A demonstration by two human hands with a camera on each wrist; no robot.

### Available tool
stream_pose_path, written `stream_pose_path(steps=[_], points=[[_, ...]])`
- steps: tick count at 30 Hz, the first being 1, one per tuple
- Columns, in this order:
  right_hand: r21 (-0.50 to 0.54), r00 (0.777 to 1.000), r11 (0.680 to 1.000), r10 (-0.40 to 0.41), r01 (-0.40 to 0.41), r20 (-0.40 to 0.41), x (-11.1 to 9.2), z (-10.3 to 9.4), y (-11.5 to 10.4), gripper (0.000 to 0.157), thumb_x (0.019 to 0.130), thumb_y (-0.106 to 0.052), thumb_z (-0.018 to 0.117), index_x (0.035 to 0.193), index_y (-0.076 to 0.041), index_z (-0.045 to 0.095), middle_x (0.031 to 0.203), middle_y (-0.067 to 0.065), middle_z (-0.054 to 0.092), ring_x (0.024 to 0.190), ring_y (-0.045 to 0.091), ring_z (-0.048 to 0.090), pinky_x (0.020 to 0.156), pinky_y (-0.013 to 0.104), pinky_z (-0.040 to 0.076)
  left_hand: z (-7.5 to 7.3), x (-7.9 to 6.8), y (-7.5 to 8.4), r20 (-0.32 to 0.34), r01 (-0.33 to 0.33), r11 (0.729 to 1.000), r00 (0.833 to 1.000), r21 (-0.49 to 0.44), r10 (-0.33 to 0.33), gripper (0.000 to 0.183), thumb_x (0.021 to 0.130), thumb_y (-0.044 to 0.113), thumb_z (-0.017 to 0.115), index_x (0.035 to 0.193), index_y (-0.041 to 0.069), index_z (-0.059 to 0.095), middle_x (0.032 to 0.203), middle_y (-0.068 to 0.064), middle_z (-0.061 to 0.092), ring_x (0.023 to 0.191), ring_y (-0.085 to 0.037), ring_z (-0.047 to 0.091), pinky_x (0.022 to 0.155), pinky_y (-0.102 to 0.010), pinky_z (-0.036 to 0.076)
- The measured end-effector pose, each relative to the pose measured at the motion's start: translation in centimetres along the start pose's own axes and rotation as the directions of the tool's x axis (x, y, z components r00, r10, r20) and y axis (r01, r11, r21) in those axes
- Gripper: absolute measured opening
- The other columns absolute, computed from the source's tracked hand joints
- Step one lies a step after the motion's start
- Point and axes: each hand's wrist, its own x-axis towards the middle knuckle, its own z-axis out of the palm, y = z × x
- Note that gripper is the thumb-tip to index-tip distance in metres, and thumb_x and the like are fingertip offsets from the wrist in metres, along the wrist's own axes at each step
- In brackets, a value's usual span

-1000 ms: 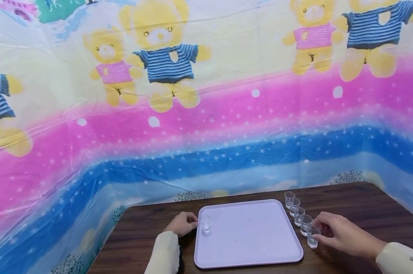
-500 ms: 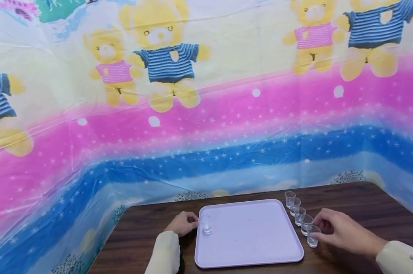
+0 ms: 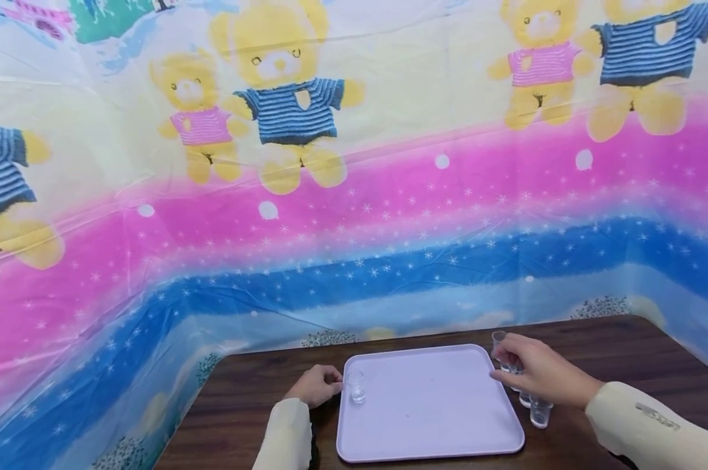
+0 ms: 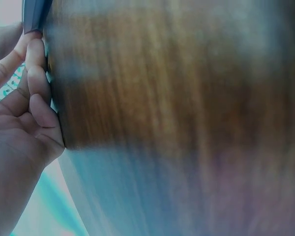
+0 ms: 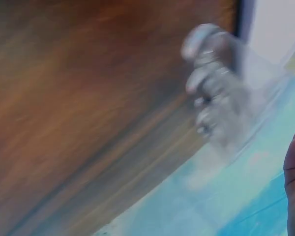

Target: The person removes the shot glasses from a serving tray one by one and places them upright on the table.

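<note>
In the head view, my left hand (image 3: 314, 385) pinches the left rim of a pale lilac tray (image 3: 430, 411). The left wrist view has that hand's curled fingers (image 4: 39, 88) at the dark tray edge. One small clear cup (image 3: 357, 391) stands upright on the tray near its left rim. My right hand (image 3: 550, 373) reaches over a row of similar cups beside the tray's right side, thumb and fingers apart with no cup seen between them. It partly covers the row; the nearest cup (image 3: 539, 416) and the farthest cup (image 3: 498, 341) show past it.
Everything stands on a dark wood table (image 3: 260, 372). A printed cloth (image 3: 389, 196) with bears hangs right behind the table's back edge. In the right wrist view the cup row (image 5: 214, 88) is blurred, close beside the tray edge.
My right hand has left the nearest cup and moved up and left over the row, toward the tray's right rim. The left hand keeps its place on the tray.
</note>
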Motion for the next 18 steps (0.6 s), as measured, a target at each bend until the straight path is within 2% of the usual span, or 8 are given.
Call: stream_pose_path(steps=[9, 18], points=[[0.025, 0.999, 1.000, -0.009, 0.008, 0.036, 3.5, 1.7, -3.0, 0.040, 0.070, -0.059, 0.056, 0.093, -0.026, 0.055, 0.081, -0.018, 0.047, 0.074, 0.003, 0.047, 0.063, 0.022, 0.041, 0.2, 0.0, -0.3, -0.017, -0.013, 1.000, 1.000, -0.005, 0.013, 0.004, 0.082, 0.020, 0.057, 0.083, 0.016, 0.058, 0.075, 0.000, 0.052, 0.064, -0.018, 0.048, 0.056, -0.033, 0.038], [0.082, 0.997, 0.995, -0.060, 0.056, 0.049, 5.0, 3.2, -4.5, 0.032, 0.073, -0.037, 0.066, 0.098, -0.022, 0.054, 0.085, -0.015, 0.048, 0.076, 0.002, 0.047, 0.065, 0.022, 0.042, 0.3, 0.0, -0.4, -0.021, -0.020, 1.000, 1.000, -0.009, 0.020, 0.004, 0.081, 0.021, 0.058, 0.082, 0.017, 0.058, 0.075, 0.001, 0.052, 0.063, -0.017, 0.047, 0.055, -0.033, 0.038]])
